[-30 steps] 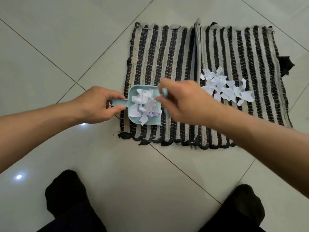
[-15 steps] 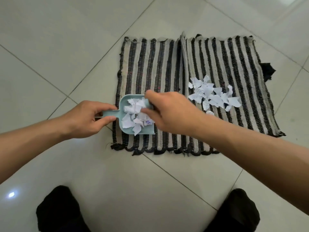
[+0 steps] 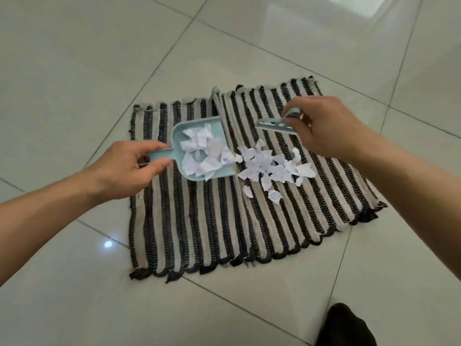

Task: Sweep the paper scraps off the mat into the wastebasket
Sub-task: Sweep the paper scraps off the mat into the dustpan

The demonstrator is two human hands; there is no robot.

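Observation:
A black-and-beige striped mat lies on the tiled floor. My left hand grips the handle of a small light-blue dustpan that rests on the mat and holds white paper scraps. A loose pile of paper scraps lies on the mat just right of the pan's open edge. My right hand holds a small light-blue brush above and behind that pile. No wastebasket is in view.
Glossy pale floor tiles surround the mat on all sides. A dark sock or foot shows at the bottom right, below the mat's near edge.
The dustpan has shifted right across the mat up to the loose pile. My right hand has left the pan and lifted right with the brush. The camera view has moved.

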